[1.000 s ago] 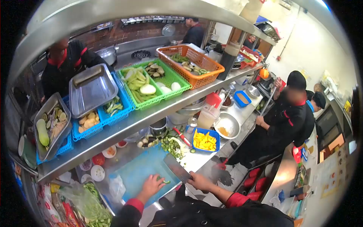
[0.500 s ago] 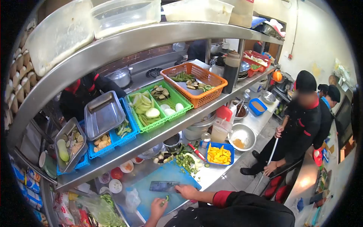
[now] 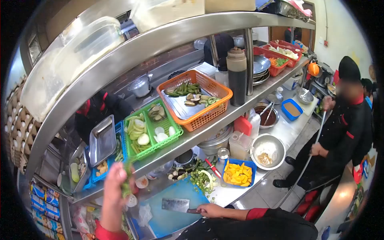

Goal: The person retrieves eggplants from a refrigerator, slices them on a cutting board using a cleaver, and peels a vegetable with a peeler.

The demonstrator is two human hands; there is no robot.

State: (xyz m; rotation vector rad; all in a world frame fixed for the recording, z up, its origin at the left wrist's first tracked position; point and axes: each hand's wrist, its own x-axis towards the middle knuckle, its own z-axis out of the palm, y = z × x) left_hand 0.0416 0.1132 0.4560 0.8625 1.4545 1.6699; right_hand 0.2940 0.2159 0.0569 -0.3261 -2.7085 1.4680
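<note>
Bright, fairly even light fills the desk [image 3: 219, 194], whitening its bare steel, while the area behind the shelf [image 3: 160, 37] is dimmer. The wall [image 3: 344, 32] is pale and bright, and a warm glare spot sits on the side counter [image 3: 343, 195]. The left hand [image 3: 115, 180] and its green vegetable [image 3: 127, 182] are smeared by blur; the cleaver [image 3: 175, 205] is clearer. Wide-angle distortion bows the shelf, and black rounds off the corners.

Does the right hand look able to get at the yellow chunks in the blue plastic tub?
Probably: nothing covers the yellow chunks, though the right hand grips a dark-handled steel cleaver.
</note>
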